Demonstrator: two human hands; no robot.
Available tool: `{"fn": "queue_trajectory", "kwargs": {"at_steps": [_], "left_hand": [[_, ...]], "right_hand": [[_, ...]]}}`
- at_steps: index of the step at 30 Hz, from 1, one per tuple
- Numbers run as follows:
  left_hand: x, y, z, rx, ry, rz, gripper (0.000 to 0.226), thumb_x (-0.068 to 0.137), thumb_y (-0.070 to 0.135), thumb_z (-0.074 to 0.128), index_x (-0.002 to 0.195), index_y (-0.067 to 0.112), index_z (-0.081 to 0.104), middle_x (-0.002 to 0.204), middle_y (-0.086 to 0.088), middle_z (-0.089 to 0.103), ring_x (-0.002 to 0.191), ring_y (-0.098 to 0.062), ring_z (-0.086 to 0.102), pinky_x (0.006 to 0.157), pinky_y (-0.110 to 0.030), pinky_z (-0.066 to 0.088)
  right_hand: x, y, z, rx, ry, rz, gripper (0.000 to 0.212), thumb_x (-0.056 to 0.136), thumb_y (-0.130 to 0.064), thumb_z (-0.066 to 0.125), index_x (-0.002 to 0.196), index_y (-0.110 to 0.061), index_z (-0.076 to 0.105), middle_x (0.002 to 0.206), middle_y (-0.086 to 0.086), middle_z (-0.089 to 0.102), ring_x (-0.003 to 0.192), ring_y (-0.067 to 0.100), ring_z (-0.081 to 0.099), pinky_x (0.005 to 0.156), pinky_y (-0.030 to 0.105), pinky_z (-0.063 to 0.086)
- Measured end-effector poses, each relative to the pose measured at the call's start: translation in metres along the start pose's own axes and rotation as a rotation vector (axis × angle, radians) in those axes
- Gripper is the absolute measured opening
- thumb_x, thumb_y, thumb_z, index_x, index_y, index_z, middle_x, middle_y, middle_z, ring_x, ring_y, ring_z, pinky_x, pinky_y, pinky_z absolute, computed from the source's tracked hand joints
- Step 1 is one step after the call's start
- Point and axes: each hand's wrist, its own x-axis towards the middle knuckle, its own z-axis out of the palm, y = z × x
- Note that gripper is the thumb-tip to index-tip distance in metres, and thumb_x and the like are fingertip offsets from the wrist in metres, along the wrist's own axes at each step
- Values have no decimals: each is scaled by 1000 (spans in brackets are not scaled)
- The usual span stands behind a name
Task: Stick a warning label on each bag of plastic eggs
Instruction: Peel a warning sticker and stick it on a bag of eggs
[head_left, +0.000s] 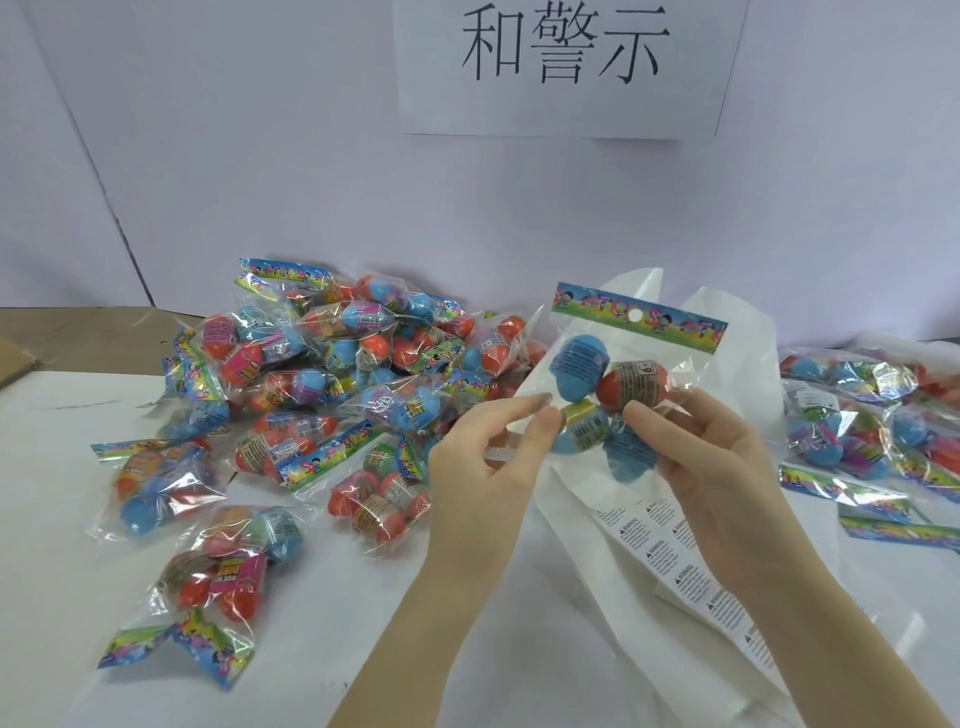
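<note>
A clear bag of plastic eggs (608, 384) with a colourful header card is held upright above the table's middle. My left hand (488, 462) pinches the bag's lower left edge between thumb and forefinger. My right hand (711, 457) grips its lower right side, fingers curled behind the blue and red eggs. Below the hands lies a strip of white warning labels (675, 551) on its backing sheet. Whether this bag bears a label cannot be told.
A big pile of egg bags (332, 374) covers the table's left and middle. A smaller heap of bags (872, 415) lies at the right. White backing paper (587, 597) spreads under my forearms. A paper sign (566, 62) hangs on the back wall.
</note>
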Motion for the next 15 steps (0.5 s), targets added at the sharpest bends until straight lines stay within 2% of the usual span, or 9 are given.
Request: {"fn": "queue_trajectory", "kwargs": {"at_steps": [2, 6, 9, 12, 15], "left_hand": [[0, -3, 1, 6, 83, 13, 16, 82, 18, 68, 80, 34, 69, 81, 9, 73, 72, -7, 64, 67, -26, 55], [2, -3, 0, -6, 128, 8, 21, 82, 11, 68, 74, 31, 68, 66, 12, 70, 58, -1, 61, 60, -21, 53], [2, -3, 1, -30, 111, -25, 18, 86, 11, 64, 75, 25, 68, 65, 11, 69, 56, -1, 61, 55, -17, 51], [3, -1, 1, -154, 68, -111, 17, 89, 10, 59, 76, 19, 68, 65, 11, 70, 55, -1, 61, 52, -13, 49], [4, -1, 0, -213, 123, -117, 19, 88, 8, 58, 75, 19, 66, 63, 11, 69, 52, -1, 61, 50, -13, 49]], "right_hand": [[-1, 0, 0, -25, -3, -20, 39, 54, -29, 73, 90, -16, 71, 83, 0, 74, 76, 11, 68, 67, 15, 51], [-2, 0, 1, -47, -19, -26, 41, 55, -28, 72, 95, -15, 69, 84, 0, 74, 75, 11, 68, 67, 16, 51], [-2, -1, 2, -30, -16, -19, 44, 54, -28, 72, 97, -16, 67, 84, 2, 74, 74, 11, 68, 67, 16, 51], [-2, -1, 2, -9, 0, -6, 52, 53, -33, 72, 102, -18, 65, 84, 3, 74, 74, 12, 67, 70, 16, 51], [-2, -1, 3, 4, 40, -17, 60, 50, -34, 72, 108, -23, 60, 80, 0, 73, 71, 9, 66, 68, 14, 51]]}}
